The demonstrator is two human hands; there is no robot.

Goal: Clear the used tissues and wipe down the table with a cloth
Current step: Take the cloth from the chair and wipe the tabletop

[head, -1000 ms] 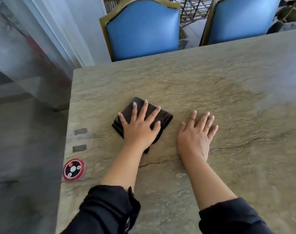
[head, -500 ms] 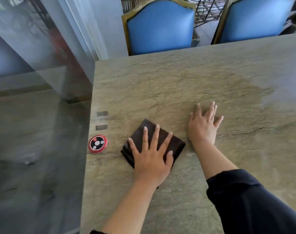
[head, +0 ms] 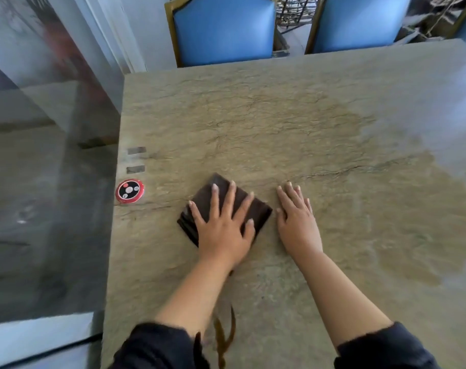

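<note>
A folded dark brown cloth (head: 261, 209) lies on the stone-patterned table (head: 279, 123), near its left side. My left hand (head: 224, 230) presses flat on the cloth with the fingers spread and covers its near half. Just right of the cloth, my right hand (head: 297, 225) rests palm down on the bare tabletop, holding nothing. No tissues are in view.
A round red call button (head: 129, 190) sits at the table's left edge, with two grey strips (head: 136, 150) just beyond it. Two blue chairs (head: 224, 27) (head: 359, 22) stand at the far edge. A glass partition (head: 40, 182) runs along the left.
My left hand has slid the cloth toward me, from level with the grey strips to level with the red button. My right hand stays flat on the table beside it.
</note>
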